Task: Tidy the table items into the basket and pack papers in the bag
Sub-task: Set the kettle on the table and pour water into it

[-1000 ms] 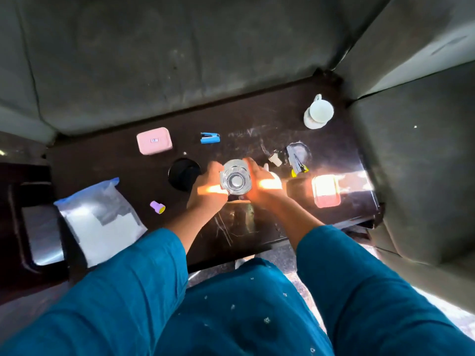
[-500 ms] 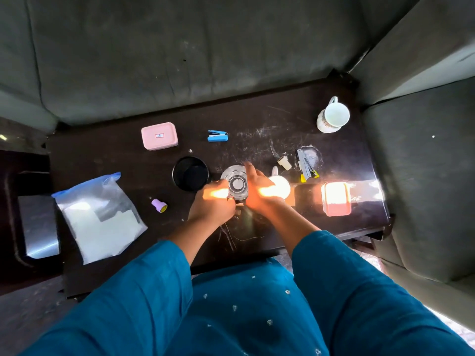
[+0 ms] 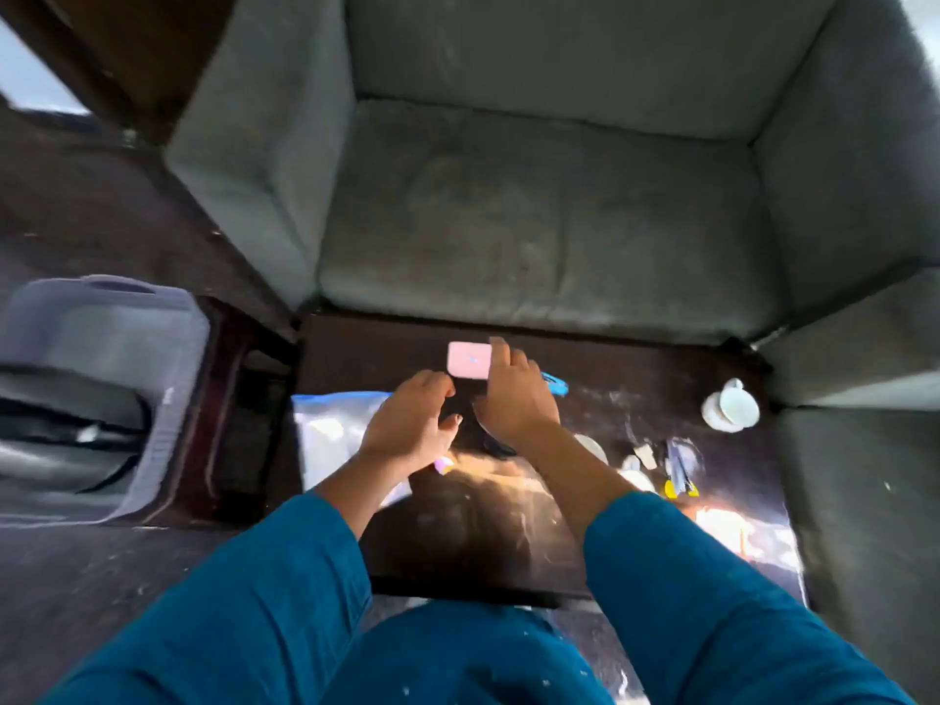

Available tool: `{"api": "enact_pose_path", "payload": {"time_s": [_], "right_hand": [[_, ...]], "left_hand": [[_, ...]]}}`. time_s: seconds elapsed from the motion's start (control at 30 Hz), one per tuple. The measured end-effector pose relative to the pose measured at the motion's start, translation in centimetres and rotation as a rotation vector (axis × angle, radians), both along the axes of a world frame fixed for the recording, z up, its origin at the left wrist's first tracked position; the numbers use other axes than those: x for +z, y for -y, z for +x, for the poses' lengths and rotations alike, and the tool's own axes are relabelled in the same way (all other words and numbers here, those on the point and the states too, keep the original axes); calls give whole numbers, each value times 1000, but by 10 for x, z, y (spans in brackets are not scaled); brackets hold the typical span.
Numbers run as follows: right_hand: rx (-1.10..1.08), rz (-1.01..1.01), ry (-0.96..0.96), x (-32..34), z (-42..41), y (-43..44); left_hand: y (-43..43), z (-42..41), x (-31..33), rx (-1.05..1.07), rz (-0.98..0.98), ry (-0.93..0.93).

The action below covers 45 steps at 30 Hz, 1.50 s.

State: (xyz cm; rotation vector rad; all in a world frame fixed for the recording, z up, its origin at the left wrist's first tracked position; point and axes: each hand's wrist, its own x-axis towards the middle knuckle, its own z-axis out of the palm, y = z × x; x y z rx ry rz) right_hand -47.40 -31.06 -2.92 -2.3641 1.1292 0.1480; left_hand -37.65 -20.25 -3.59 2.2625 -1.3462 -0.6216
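Reaching forward, your right hand point(image 3: 513, 394) touches the pink case point(image 3: 469, 360) lying just ahead; left hand point(image 3: 407, 424) trails nearer you, both spread, holding nothing.

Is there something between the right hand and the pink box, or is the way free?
Nothing visible stands between them. The right hand is already at the right edge of the pink box, its fingers alongside it. The left hand hovers nearer the person, not in the way.
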Motion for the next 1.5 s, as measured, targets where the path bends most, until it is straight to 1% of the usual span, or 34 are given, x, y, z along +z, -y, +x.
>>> {"api": "enact_pose_path", "payload": {"time_s": [0.17,0.37,0.5,0.57,0.63,0.7,0.77,0.83,0.9,0.97,1.13,1.27,1.3,1.37,1.5], "right_hand": [[249,33,80,36,121,-71],[448,118,152,51,248,-182],[545,150,110,45,309,-242],[593,158,72,38,331,-265],[604,139,16,27,345,-280],[541,112,-50,15,355,-290],[425,118,-83,4,357,-294],[319,197,-77,-6,357,-296],[258,275,-43,-13,359,-296],[201,359,-17,-16,361,-294],[84,482,79,-23,357,-296],[32,498,138,-21,348,-293],[13,507,155,-18,346,-290],[-31,531,205,-9,340,-280],[-72,579,301,23,324,-252]], "left_hand": [[-80,98,39,152,-100,105],[-195,203,59,417,-76,231],[-265,256,60,532,-45,324],[-294,275,55,626,-29,309],[-314,288,49,700,28,236],[-329,297,38,751,89,138],[-335,303,29,776,110,27],[-338,307,21,756,162,-69],[-337,309,15,698,235,-114],[-334,311,10,674,243,-146],[-327,318,-2,643,202,-120],[-331,317,0,695,67,-11],[-330,318,4,705,38,3],[-322,319,17,709,-33,-34],[-292,319,49,638,-113,-41]]}}
